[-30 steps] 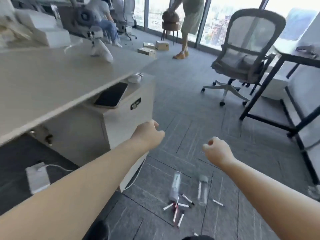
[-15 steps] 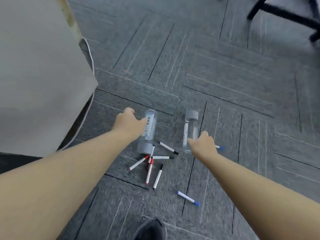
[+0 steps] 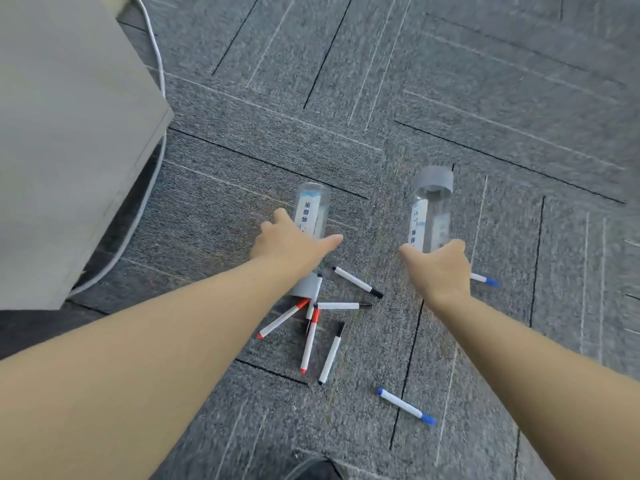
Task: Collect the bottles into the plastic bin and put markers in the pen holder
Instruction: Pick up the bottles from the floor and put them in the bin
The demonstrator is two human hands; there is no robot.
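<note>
Two clear bottles with grey caps lie on the grey carpet. My left hand point(image 3: 294, 245) is spread over the middle of the left bottle point(image 3: 311, 209), thumb and fingers astride it, not closed. My right hand point(image 3: 438, 268) reaches over the lower end of the right bottle point(image 3: 431, 213), fingers apart as well. Several markers lie scattered just below my hands: a red-capped marker point(image 3: 309, 341), a black-capped marker point(image 3: 358, 282) and a blue-capped marker point(image 3: 405, 406) among them. Neither the plastic bin nor the pen holder is in view.
A beige cabinet point(image 3: 69, 133) stands at the left, with a white cable point(image 3: 138, 216) running down along its edge to the floor. The toe of a dark shoe point(image 3: 311, 469) shows at the bottom edge.
The view has tilted down from the room to the floor and come closer. Both hands have dropped from mid-air onto the two bottles, the fingers now spreading around them.
</note>
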